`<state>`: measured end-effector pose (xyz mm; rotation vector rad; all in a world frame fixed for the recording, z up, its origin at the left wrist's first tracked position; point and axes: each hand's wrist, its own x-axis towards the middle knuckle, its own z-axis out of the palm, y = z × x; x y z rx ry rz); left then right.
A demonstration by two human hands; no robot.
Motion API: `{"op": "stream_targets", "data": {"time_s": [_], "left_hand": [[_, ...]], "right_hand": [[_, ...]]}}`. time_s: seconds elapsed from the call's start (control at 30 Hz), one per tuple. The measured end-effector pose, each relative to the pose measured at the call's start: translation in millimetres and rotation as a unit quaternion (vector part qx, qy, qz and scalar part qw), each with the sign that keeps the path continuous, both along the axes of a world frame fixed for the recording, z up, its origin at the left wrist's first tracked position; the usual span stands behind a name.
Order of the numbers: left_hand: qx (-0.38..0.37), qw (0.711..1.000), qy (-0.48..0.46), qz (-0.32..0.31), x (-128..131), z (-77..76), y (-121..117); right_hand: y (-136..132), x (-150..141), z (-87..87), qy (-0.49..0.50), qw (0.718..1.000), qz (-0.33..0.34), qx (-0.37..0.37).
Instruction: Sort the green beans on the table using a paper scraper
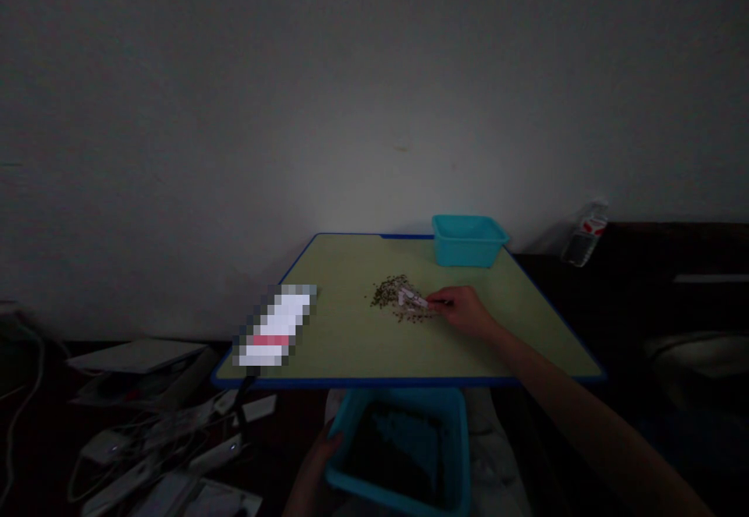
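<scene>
My right hand (465,310) is closed on the dark end of a small tool with a pale, partly see-through head (411,297); its exact kind is too blurred to tell. The tool's head rests in a scattered pile of small dark grains (386,292) on the pale tabletop (339,345). Below the table's front edge, my left hand (323,455) grips the left side of a light-blue plastic bin (340,476), thumb at the rim, other fingers hidden. Dark loose material (386,451) covers much of the bin's floor.
A second light-blue bin (468,252) stands at the table's back right corner. A lit, pixelated screen (275,326) is at the left edge on a dark stand. Cables and power strips (216,455) lie lower left. A clear package (587,235) leans against the wall at right.
</scene>
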<state>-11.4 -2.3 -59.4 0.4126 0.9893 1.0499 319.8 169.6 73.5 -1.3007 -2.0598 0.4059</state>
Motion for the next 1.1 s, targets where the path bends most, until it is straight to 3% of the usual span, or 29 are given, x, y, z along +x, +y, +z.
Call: {"op": "stream_targets", "data": {"time_s": [0.1,0.27,0.37,0.57,0.7,0.9,1.1], "left_hand": [[-0.015,1.000,-0.006,0.020,0,-3.5,2],[-0.019,1.000,-0.013,-0.006,-2,-19.8,12],[-0.039,0.999,-0.005,0.021,-2,-28.8,18],[-0.025,0.996,-0.075,0.028,3,-12.3,9],[-0.018,0.998,-0.065,0.010,2,-3.6,5],[-0.012,0.996,-0.089,0.009,2,-10.3,9],[-0.042,0.997,-0.043,0.046,-1,-20.5,8]], "right_hand": [[0,-1,-0.9,0.015,1.000,0.015,-0.008],[0,0,-2.6,0.017,1.000,0.016,-0.007],[-1,0,-1.5,0.022,0.999,0.024,-0.019],[-2,-1,1.9,0.019,0.999,0.012,-0.026],[-3,-1,2.3,0.029,0.999,0.018,-0.030],[-2,0,0.8,0.039,0.997,0.023,-0.055],[-3,0,0.7,0.045,0.997,0.027,-0.061]]}}
